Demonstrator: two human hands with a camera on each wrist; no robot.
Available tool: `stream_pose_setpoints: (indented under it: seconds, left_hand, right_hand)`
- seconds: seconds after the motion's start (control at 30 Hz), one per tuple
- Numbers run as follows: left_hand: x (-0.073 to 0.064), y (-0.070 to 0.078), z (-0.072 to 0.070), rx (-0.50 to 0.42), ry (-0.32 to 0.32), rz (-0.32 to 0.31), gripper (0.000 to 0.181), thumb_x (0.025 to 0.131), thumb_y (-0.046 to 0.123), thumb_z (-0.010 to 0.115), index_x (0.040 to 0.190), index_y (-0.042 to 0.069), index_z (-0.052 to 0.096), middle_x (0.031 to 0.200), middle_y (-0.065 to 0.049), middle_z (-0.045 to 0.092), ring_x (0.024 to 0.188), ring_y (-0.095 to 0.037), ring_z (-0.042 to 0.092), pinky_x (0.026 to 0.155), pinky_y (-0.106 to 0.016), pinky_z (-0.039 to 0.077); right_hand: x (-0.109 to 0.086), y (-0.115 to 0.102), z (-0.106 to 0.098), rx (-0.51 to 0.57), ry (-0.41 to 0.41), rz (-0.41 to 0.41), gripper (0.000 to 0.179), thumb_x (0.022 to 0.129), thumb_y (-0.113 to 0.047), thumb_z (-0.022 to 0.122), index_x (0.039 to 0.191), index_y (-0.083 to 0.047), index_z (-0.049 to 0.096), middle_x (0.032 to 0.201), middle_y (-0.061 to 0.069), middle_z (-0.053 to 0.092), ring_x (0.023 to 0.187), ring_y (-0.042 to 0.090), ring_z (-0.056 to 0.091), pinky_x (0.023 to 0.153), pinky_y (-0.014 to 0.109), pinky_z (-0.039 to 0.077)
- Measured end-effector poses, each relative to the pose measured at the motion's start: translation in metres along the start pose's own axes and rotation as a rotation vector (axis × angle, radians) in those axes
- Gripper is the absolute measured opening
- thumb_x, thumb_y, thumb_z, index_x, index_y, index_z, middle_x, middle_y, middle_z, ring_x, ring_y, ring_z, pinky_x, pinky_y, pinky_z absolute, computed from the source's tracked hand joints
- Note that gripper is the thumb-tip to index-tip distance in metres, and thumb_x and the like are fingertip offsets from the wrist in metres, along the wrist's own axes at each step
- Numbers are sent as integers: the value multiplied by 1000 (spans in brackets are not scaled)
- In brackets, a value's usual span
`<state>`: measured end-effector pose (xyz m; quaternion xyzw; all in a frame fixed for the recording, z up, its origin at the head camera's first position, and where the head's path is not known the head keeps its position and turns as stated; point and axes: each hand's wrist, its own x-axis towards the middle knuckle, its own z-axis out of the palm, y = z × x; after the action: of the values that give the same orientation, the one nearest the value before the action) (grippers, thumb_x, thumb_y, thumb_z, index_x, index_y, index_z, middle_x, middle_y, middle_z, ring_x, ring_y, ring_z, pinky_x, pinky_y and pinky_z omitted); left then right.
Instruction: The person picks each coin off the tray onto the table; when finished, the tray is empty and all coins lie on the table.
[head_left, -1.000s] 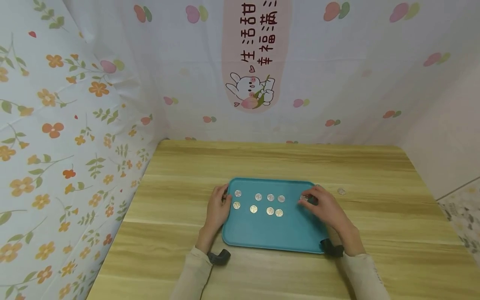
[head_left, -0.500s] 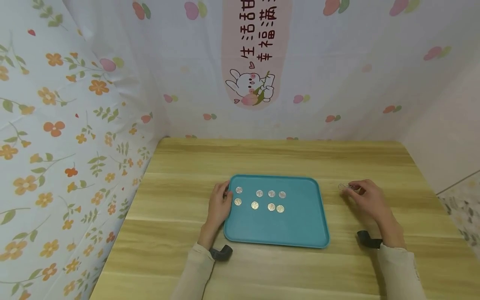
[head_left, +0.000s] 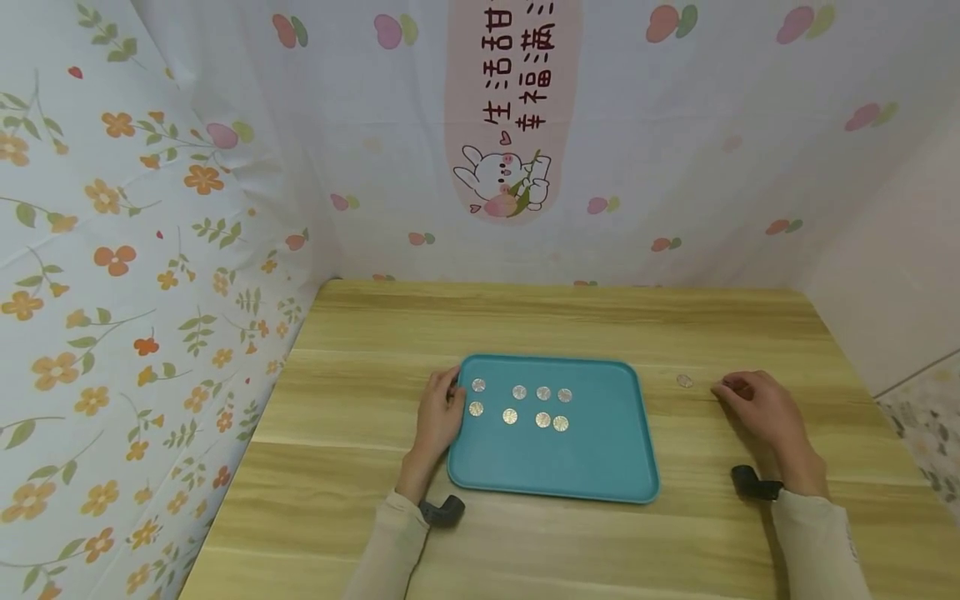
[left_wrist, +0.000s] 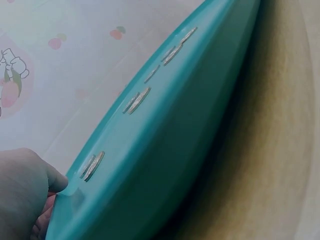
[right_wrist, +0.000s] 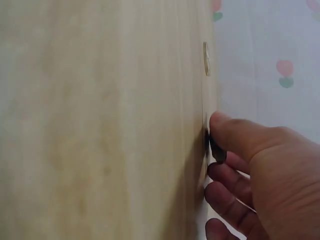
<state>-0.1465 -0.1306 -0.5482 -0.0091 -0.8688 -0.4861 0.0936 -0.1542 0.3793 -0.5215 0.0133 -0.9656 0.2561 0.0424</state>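
A blue-green tray (head_left: 555, 467) lies on the table with several round, silvery coins (head_left: 510, 416) in two rows on it. My left hand (head_left: 438, 418) grips the tray's left edge; in the left wrist view its thumb lies over the rim and the other fingers are partly hidden. To the right of the tray, my right hand (head_left: 767, 418) is low at the tabletop. Between its thumb and fingers it pinches a dark-looking coin (right_wrist: 217, 151), tilted and mostly covered. One loose coin (head_left: 684, 381) lies flat on the table between that hand and the tray.
The wood-grain table (head_left: 360, 350) extends around the tray on all sides. A white printed cloth (head_left: 637, 167) hangs behind its back edge, and a flowered cloth (head_left: 150, 333) hangs at the left. Each wrist wears a black mount (head_left: 756, 485).
My right hand has moved from above the tray's right side, past the loose coin, to the table further right. My left hand stays on the tray's edge, and the coins on the tray keep their places.
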Motion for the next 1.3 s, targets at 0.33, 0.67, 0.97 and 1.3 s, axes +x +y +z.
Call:
stream_pose_setpoints:
  seconds: [0.33, 0.67, 0.97, 1.3]
  left_hand:
    - [0, 0, 1, -3, 7, 10, 41, 97, 7, 59, 137, -2, 56, 118, -16, 60, 93, -20, 56, 78, -30, 46]
    - [0, 1, 1, 0, 15, 14, 41, 97, 6, 59, 137, -1, 56, 117, -15, 60, 93, -20, 55, 76, -29, 45]
    - [-1, -1, 0, 12, 9, 17, 41, 97, 6, 59, 137, -2, 56, 117, -15, 60, 93, -20, 55, 78, -31, 46]
    - [3, 0, -1, 18, 24, 45, 41, 96, 6, 60, 135, -4, 57, 110, -15, 60, 90, -19, 55, 75, -30, 45]
  right_hand:
    - [8, 2, 10, 27, 52, -32, 39, 100, -26, 61, 117, 8, 64, 108, 28, 60, 94, 40, 58, 77, 49, 45]
    - [9, 1, 9, 48, 51, -36, 39, 100, -24, 59, 119, 10, 63, 109, 29, 57, 94, 40, 57, 75, 46, 44]
    - [3, -4, 9, 103, 81, -28, 41, 100, -27, 59, 120, 9, 62, 110, 26, 57, 93, 29, 53, 75, 30, 38]
    - [-8, -56, 7, 186, 51, -138, 33, 99, -24, 62, 119, 2, 67, 108, 17, 64, 88, -15, 44, 72, 11, 42]
